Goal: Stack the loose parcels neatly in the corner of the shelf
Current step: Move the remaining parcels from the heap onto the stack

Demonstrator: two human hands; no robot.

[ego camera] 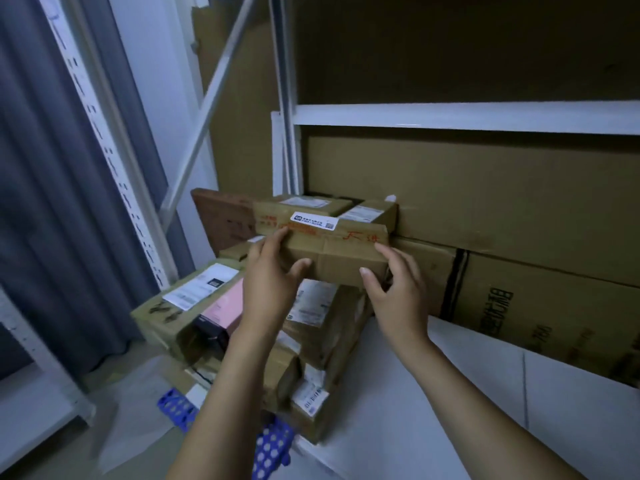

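1. The left hand (273,275) is clamped on the left end of a brown parcel (332,251). Its fingers are curled over the top edge and its thumb is pressed on the near face.
2. The right hand (398,289) grips the parcel's right end, with the thumb on the near face and the fingers wrapped round the end.
3. The parcel lies level with its long side across the view, in the left corner of the shelf (415,393). A white printed label and red writing show on its top. It may be resting on the pile beneath or held just above it; the hands hide the underside.
4. At 12 o'clock from it, two labelled parcels (311,202) sit just behind, touching or nearly touching it.
5. At 6 o'clock, a pile of smaller parcels (318,323) leans unevenly, labels facing different ways.
6. At 8 o'clock stands a wide carton (162,313) with a white label. A pink box (225,306) and a black box (207,332) lie on top of it.
7. At 6 to 7 o'clock, low down, is a blue perforated crate (273,441). Its contents are hidden by the left arm and the pile.
8. At 3 o'clock, large cartons (519,289) stand along the back of the shelf.
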